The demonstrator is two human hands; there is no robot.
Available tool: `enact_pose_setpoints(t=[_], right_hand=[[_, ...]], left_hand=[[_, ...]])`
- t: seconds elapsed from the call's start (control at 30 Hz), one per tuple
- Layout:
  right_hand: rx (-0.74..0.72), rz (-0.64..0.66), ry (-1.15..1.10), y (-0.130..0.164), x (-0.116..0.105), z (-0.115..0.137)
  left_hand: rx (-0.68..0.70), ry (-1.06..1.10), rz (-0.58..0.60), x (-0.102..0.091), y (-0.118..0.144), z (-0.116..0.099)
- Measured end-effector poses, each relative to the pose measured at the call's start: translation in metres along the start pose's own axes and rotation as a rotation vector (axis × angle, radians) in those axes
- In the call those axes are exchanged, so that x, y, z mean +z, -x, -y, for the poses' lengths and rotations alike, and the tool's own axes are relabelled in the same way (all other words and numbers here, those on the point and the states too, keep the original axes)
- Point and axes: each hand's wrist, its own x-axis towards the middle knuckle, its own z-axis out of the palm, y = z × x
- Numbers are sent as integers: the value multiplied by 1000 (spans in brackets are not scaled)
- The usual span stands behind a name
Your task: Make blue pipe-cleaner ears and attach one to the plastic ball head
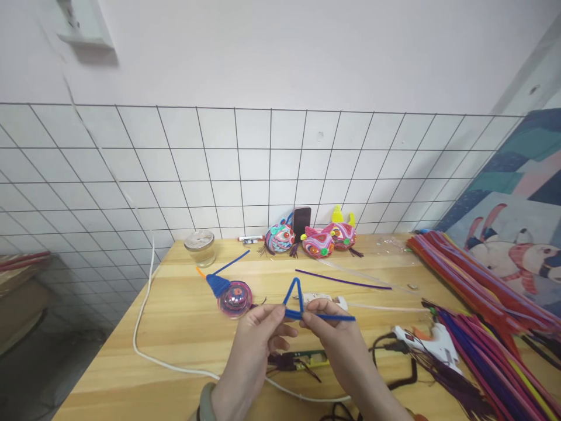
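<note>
I see both forearms coming up from the near edge and meeting over the middle of the wooden table [184, 327]. My left hand [258, 333] is curled, thumb and forefinger pinching the left base corner of a blue pipe cleaner [298, 301] bent into an upright triangle. My right hand [331, 327] pinches the same base just right of centre, fingers folded under, and the loose end of the stem pokes out to the right past the fingertips. The triangle is held above the tabletop, near the middle.

Just left of it lies a pink round ornament [235, 298] with a blue tassel. A white glue gun [432, 342] lies to the right, beside a heap of coloured pipe cleaners [482, 304]. At the far edge, three colourful fish figures [315, 240] sit before a dark phone [301, 222], with a glass jar [200, 247] to the left. I can make out no readable writing anywhere.
</note>
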Motion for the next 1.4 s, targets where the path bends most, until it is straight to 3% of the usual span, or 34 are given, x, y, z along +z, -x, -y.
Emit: enact_pose_setpoints(t=[0.47, 1.0, 1.4], right_hand=[[85, 65, -261, 1, 2, -3], [55, 15, -185, 3, 3, 0], [-9, -25, -83, 6, 5, -1]], left_hand=[[57, -38, -103, 2, -1, -1], [-3, 74, -18, -1, -1, -1], [-17, 74, -17, 2, -1, -2]])
